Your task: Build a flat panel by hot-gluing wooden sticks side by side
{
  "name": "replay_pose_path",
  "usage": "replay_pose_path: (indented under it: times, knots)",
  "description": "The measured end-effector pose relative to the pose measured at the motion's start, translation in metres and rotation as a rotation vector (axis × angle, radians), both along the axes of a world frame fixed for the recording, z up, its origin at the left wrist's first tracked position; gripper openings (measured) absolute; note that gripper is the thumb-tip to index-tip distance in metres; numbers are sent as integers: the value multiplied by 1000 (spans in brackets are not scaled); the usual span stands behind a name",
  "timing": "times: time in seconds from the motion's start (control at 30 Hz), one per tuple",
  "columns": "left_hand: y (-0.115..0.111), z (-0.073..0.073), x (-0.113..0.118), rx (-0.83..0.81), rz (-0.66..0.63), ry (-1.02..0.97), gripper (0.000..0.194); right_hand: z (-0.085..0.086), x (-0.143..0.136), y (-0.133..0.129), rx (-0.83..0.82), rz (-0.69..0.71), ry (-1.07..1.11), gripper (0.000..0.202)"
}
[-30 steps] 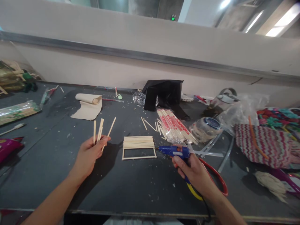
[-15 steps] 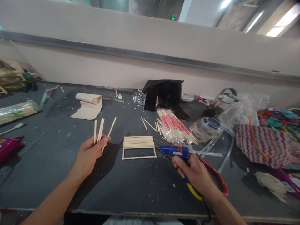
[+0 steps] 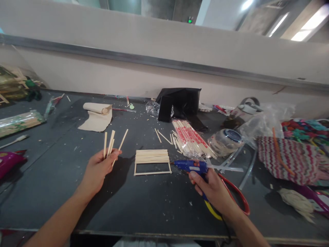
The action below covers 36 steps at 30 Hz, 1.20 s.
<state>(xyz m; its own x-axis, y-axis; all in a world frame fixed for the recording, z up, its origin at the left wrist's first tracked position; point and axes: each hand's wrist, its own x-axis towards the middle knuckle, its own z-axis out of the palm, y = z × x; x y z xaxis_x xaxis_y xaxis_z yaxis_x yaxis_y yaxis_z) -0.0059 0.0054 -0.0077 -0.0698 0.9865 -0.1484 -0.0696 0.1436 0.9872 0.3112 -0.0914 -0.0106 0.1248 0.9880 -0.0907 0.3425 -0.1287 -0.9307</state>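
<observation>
On the dark table lies a small rectangular frame of wooden sticks, its far part covered by several sticks side by side and its near part open. My left hand, left of the frame, is closed around several upright wooden sticks. To the right, my right hand grips a blue glue gun with a clear glue stick at its back. The gun's nozzle points left at the frame's right side; whether it touches cannot be made out.
Cut stick pieces and a packet of sticks lie behind the frame. A jar, red-handled scissors and striped knitting are to the right. Rolled cloth lies back left, beyond my left hand.
</observation>
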Motion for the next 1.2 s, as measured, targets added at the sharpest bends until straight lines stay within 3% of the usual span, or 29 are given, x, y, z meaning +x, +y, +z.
replay_pose_path:
  times: [0.67,0.9,1.03,1.2]
  knots:
    - [-1,5,3,-8,15,-10,33,4,-1,0,26,16,-117,31]
    - [0,2,1,9,12,2,31,2,6,-3,40,-48,-91,35]
    - [0,2,1,-2,20,-3,32,17,2,-4,45,-65,10,40]
    - [0,2,2,1,22,-9,33,39,-21,2,68,80,39,42]
